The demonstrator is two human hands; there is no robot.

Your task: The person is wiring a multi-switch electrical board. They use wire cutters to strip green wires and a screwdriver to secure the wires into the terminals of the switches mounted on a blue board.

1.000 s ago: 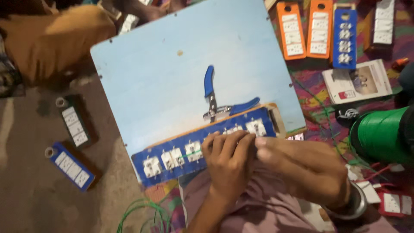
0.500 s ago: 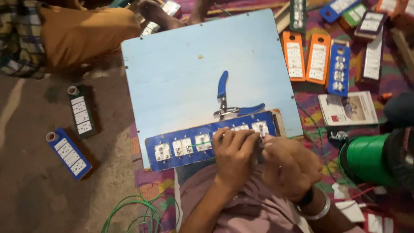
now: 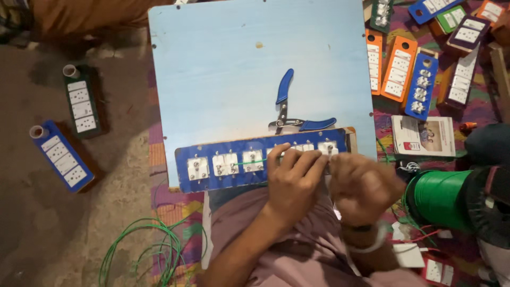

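Presently, findings as observed:

Switch panel: long blue strip lying lower centre of the frame, at the near edge of the work board, slightly tilted; white socket and switch modules with metal screw terminals set in a row along it.
Green wire: thin strand running across the middle modules toward the left hand.
Left hand: laid on the right half of the panel, fingers extended and pressing on the modules; whether they pinch the wire cannot be told.
Right hand: just beside the left, at the panel's right end, fingers curled inward in a loose fist; what they grip is hidden.
Work board: pale blue sheet filling upper centre.
Pliers: blue-handled pair lying open on the board, just above the panel.
Wire spool: green reel at right, near the right hand.
Loose wire: green coils on the floor, lower left.
Finished boards: blue and dark units at left; orange and blue ones upper right.
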